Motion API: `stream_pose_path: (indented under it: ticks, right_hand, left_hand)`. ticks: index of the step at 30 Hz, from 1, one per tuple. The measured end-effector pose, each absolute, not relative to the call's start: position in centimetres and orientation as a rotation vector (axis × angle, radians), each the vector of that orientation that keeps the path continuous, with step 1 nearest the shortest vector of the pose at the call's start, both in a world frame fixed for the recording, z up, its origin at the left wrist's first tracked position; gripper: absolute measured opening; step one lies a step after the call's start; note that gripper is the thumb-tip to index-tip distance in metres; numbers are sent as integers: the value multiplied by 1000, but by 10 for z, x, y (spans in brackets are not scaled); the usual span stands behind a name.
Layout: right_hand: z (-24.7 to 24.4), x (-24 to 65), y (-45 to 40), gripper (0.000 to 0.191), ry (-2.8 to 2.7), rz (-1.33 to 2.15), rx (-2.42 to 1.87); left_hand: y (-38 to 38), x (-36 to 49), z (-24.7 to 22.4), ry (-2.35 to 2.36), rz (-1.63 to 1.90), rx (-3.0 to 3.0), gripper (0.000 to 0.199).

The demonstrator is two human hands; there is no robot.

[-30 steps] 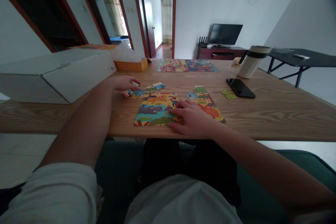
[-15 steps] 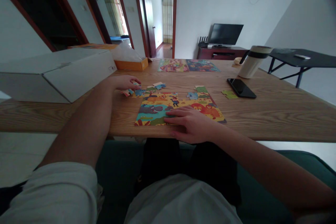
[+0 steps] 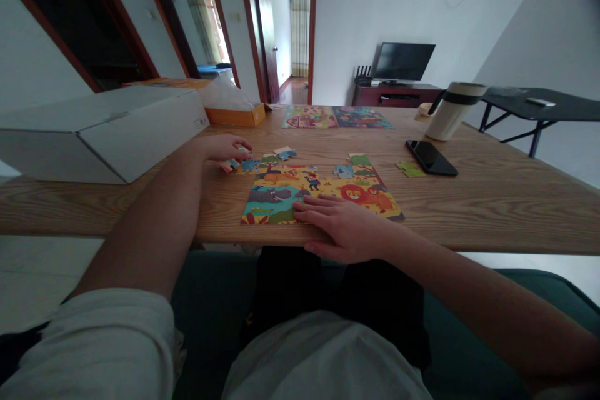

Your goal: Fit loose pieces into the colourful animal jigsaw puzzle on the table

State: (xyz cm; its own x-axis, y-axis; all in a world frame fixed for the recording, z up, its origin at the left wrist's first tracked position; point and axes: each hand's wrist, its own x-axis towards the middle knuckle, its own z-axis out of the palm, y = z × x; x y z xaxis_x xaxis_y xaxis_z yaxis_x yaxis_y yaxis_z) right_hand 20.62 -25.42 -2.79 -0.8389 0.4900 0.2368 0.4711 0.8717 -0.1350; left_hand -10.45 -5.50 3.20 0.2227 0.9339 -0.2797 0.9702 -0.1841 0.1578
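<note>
1. the right hand (image 3: 340,225) has just changed most: a second ago its fingers were bent over the lower middle of the jigsaw (image 3: 328,185), and now it lies flatter and a little nearer the table's front edge, with the lions and the small figure more fully uncovered
2. that hand is loosely spread, palm down, with its fingertips on the jigsaw's lower middle, and no piece shows in its grasp
3. the left hand (image 3: 229,147) has hardly shifted, its fingers curled over loose pieces at the jigsaw's upper left; i cannot tell whether it pinches one
4. the jigsaw lies flat on the wooden table (image 3: 492,212), close to the front edge and directly before the person
5. as i judge it, the lower part is now joined across, so the open work sits along the top, where a gap shows between the two upper sides
6. a blue piece (image 3: 344,171) lies in that gap, just beside the green upper right corner; a blue and white piece (image 3: 284,153) lies by the upper left, and a blue patterned piece (image 3: 250,165) near the left hand
7. a green piece (image 3: 409,169) lies well apart, at the right, just beside the black phone (image 3: 431,158)
</note>
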Motion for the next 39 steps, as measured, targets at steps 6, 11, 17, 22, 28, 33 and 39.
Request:
stream_pose_path:
  ticks: [6, 11, 17, 22, 28, 33, 39]
  right_hand:
    - [-37, 188, -278, 82, -2699, 2, -1055]
    - [-45, 170, -281, 80, -2615, -92, -1171]
    - [-47, 167, -276, 62, -2570, -193, -1220]
    - [-48, 165, -277, 58, -2538, -221, -1258]
    - [-50, 165, -280, 59, -2512, -248, -1282]
    - [-38, 166, -273, 52, -2548, -180, -1306]
    - [-26, 167, -264, 42, -2620, -142, -1322]
  left_hand:
    - [-55, -105, 30, 1815, -123, 2139, 66]
    - [-51, -110, 29, 1761, -110, 2202, 60]
    - [-46, -113, 29, 1749, -121, 2241, 64]
    - [-48, -112, 30, 1761, -104, 2273, 69]
    - [-60, -95, 38, 1518, -222, 2356, 75]
    - [-61, -79, 32, 1484, -448, 2373, 66]
    - [-58, -81, 27, 1670, -468, 2359, 54]
